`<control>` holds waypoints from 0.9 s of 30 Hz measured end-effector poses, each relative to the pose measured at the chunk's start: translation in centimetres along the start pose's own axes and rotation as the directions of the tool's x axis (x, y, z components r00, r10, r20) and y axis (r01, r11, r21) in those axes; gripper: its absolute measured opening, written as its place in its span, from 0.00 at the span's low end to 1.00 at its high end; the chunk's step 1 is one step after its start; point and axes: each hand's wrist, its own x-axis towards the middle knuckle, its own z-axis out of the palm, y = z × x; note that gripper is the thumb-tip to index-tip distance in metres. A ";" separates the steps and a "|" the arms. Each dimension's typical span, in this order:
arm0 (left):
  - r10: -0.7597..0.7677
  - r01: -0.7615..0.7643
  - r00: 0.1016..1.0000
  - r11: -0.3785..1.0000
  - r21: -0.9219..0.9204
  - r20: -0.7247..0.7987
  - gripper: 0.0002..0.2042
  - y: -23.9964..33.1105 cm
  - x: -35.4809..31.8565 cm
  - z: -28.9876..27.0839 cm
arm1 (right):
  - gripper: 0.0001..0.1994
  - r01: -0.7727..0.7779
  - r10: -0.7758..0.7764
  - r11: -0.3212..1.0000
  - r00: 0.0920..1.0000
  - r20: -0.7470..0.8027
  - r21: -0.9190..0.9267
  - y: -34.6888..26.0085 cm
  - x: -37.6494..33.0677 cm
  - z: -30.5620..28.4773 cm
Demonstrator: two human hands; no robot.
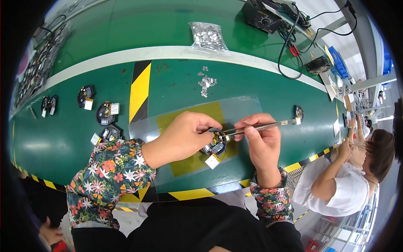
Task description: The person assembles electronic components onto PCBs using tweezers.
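My left hand (184, 136) is closed on the upper left rim of a round black device housing (215, 148), its fingers bent over the edge. Wires and a circuit board show inside the housing. From its lower side hangs a small silver-white battery pouch (212, 161). In my right hand (262, 138) I pinch metal tweezers (268, 124), whose tips reach into the housing's upper right part. What exactly the tips touch is too small to tell. Beneath lies a yellow-brown translucent sheet (178, 166) on the green bench.
Several similar housings with batteries (105, 113) lie to the left, another (298, 113) to the right. Small metal pieces (205, 83) are scattered ahead, below a bag of parts (208, 37). A black control box (260, 17) with cables stands far right. A co-worker (340, 180) sits at the right.
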 end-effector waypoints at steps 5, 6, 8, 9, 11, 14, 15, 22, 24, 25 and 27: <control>-0.021 0.021 1.000 1.000 -0.013 0.006 0.13 0.3 -0.1 0.0 | 0.09 0.010 -0.010 1.000 1.000 0.000 -0.008 0.1 0.0 0.0; -0.028 0.028 1.000 0.999 -0.026 0.011 0.13 0.3 -0.2 -0.1 | 0.09 0.006 -0.006 1.000 1.000 0.000 -0.016 0.1 0.0 0.1; -0.029 0.030 0.999 0.999 -0.022 0.012 0.13 0.4 -0.1 0.0 | 0.09 0.000 0.000 1.000 1.000 -0.005 -0.022 0.1 0.0 0.1; -0.029 0.029 1.000 0.999 -0.018 0.011 0.13 0.4 0.0 0.1 | 0.09 -0.001 0.001 1.000 1.000 -0.009 -0.024 0.0 0.0 0.0; -0.033 0.033 0.999 0.999 -0.016 0.013 0.13 0.4 -0.1 0.0 | 0.09 -0.003 0.003 1.000 1.000 -0.012 -0.027 0.1 0.0 0.1; -0.029 0.029 1.000 0.999 -0.015 0.012 0.13 0.3 -0.2 -0.1 | 0.09 -0.002 0.002 1.000 1.000 -0.005 -0.014 0.2 0.0 0.1; -0.021 0.022 1.000 1.000 -0.016 0.009 0.13 0.3 -0.2 -0.1 | 0.09 -0.006 0.006 1.000 1.000 -0.007 -0.009 0.2 0.0 0.2; -0.054 0.053 0.998 0.999 0.005 0.035 0.12 0.6 -0.1 0.0 | 0.08 -0.024 0.024 1.000 1.000 -0.008 0.019 0.1 0.2 0.1; -0.052 0.052 0.998 0.999 -0.006 0.036 0.12 0.6 -0.1 0.0 | 0.08 -0.026 0.026 0.999 1.000 -0.007 0.023 0.2 0.2 0.2; -0.052 0.052 0.998 0.999 -0.005 0.037 0.12 0.5 -0.1 0.0 | 0.08 -0.028 0.028 0.999 1.000 -0.005 0.028 0.2 0.2 0.2; -0.021 0.020 0.999 1.000 0.012 0.035 0.12 0.2 -0.1 -0.1 | 0.08 -0.038 0.039 0.999 0.999 -0.003 0.030 0.2 0.2 0.1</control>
